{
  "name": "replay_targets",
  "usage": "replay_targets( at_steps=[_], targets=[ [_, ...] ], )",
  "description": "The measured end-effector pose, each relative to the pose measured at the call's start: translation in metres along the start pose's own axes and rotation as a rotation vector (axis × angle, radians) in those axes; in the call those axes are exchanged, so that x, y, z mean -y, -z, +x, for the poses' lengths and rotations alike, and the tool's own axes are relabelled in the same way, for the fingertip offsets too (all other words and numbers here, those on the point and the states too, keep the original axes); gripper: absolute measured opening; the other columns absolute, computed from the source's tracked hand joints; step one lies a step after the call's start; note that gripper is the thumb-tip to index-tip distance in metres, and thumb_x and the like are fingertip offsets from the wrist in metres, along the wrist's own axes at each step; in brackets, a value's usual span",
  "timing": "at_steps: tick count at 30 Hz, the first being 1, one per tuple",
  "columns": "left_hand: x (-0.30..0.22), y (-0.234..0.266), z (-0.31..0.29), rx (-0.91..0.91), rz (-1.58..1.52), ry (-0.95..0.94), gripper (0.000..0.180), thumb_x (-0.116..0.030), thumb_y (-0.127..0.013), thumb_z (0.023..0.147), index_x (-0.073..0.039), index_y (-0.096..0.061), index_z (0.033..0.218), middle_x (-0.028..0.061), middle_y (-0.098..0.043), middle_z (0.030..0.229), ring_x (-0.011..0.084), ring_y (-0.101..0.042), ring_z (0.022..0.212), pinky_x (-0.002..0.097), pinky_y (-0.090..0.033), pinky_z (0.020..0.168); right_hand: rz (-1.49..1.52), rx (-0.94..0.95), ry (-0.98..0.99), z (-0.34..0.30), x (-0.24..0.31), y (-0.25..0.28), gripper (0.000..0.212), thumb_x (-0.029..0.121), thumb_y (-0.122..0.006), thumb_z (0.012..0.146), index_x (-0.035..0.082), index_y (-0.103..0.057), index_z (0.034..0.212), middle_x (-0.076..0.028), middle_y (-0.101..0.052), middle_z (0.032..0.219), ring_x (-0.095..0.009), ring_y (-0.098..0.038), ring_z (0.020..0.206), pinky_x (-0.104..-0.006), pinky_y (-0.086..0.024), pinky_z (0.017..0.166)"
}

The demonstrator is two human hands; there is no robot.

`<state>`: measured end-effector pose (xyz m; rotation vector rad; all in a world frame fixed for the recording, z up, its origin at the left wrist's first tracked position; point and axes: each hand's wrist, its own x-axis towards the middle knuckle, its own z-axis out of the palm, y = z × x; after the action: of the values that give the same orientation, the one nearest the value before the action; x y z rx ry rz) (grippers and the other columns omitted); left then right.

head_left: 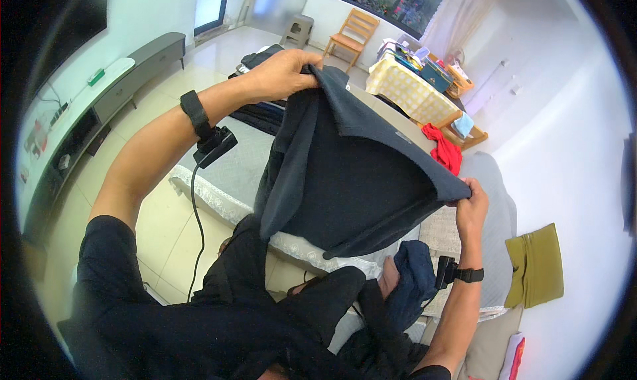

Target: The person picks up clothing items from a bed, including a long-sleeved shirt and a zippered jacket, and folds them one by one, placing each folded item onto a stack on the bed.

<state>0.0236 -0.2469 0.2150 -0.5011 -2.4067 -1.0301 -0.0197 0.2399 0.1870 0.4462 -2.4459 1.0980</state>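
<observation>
A dark grey-black garment (pixel 371 181) hangs spread between my two hands, well above the seat in front of me. Its exact kind does not show; a small pale mark sits near its upper edge. My left hand (pixel 285 75) pinches the far-left corner, fingers closed on the cloth. At the right corner my right hand (pixel 472 207) grips the edge, lower and nearer to me. Beyond my left forearm lies a stack of folded dark clothes (pixel 262 118), partly hidden by the garment. A crumpled navy garment (pixel 411 280) rests below my right hand.
A grey-covered sofa (pixel 229 157) with lace trim runs under the garment. Red cloth (pixel 443 149) and an olive cushion (pixel 534 266) lie to the right. Farther off stand a checked-cloth table (pixel 405 91), a wooden chair (pixel 355 35), a grey stool (pixel 297 29) and a long cabinet (pixel 126 88).
</observation>
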Motion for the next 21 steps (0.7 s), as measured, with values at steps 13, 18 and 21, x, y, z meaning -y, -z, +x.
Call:
replay_targets(
  at_steps=[13, 18, 21],
  targets=[
    [-0.024, 0.003, -0.024, 0.046, -0.233, 0.137, 0.014, -0.022, -0.061, 0.104, -0.009, -0.062, 0.098, -0.0055, -0.056, 0.088, 0.0048, -0.052, 0.082, 0.0232, -0.043, 0.07, 0.107, 0.163, -0.168, -0.037, 0.049, 0.044, 0.039, -0.016, -0.046, 0.078, -0.005, -0.069, 0.108, -0.01, -0.071, 0.086, -0.018, -0.069, 0.058, -0.0268, -0.05, 0.049],
    [-0.018, 0.003, -0.021, 0.101, -0.317, 0.176, 0.029, -0.039, -0.06, 0.106, -0.01, -0.066, 0.108, -0.006, -0.059, 0.089, 0.0054, -0.055, 0.082, 0.024, -0.045, 0.073, 0.161, 0.193, -0.182, -0.035, 0.043, 0.055, 0.032, -0.008, -0.05, 0.083, -0.004, -0.07, 0.108, -0.007, -0.07, 0.078, -0.015, -0.066, 0.051, -0.0246, -0.045, 0.044],
    [-0.002, -0.01, -0.005, 0.057, -0.31, 0.292, 0.035, -0.036, -0.06, 0.106, -0.005, -0.067, 0.121, -0.0017, -0.067, 0.102, 0.007, -0.06, 0.094, 0.0254, -0.048, 0.086, 0.157, 0.216, -0.203, -0.02, 0.029, 0.053, 0.029, -0.006, -0.052, 0.085, -0.004, -0.07, 0.108, -0.006, -0.068, 0.07, -0.014, -0.066, 0.049, -0.0235, -0.043, 0.042]
  ],
)
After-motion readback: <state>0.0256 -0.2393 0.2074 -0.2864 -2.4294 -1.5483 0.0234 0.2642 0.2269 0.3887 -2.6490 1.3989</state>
